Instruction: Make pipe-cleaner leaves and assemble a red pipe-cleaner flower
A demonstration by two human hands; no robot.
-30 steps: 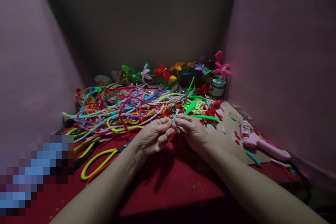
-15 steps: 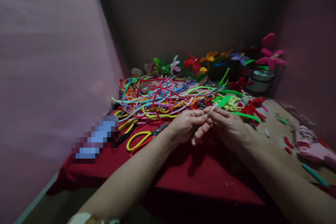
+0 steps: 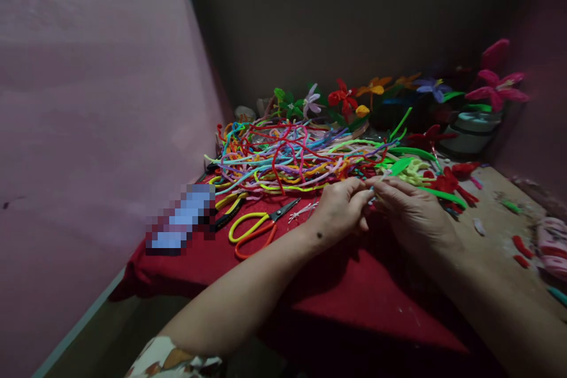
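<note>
My left hand [image 3: 343,207] and my right hand [image 3: 410,212] meet above the front of the table, fingertips touching. Between them they pinch a small bundle of flower stamens [image 3: 387,174] with a whitish top. A light blue bit [image 3: 372,194] shows at the fingertips; my fingers cover most of the piece. Left of my left hand lie scissors [image 3: 266,225] with one yellow and one orange-red handle, blades apart. Several loose pink-white stamens [image 3: 303,211] rest by the blade tips. Just beyond both hands spreads a tangled heap of coloured pipe cleaners [image 3: 283,156].
A red cloth [image 3: 305,301] covers the table's front. Yellow-and-black pliers [image 3: 229,212] and a blurred-out phone-like rectangle [image 3: 183,218] lie at the left. Pipe-cleaner flowers [image 3: 343,97] stand behind the heap, a pale pot [image 3: 472,130] to the right. Red scraps [image 3: 522,245] and a pink object [image 3: 551,248] lie far right.
The view has swung slightly left, so everything sits further right. My left hand has turned, its back now facing up with fingers curled in. The stamens by the scissors have come into sight.
</note>
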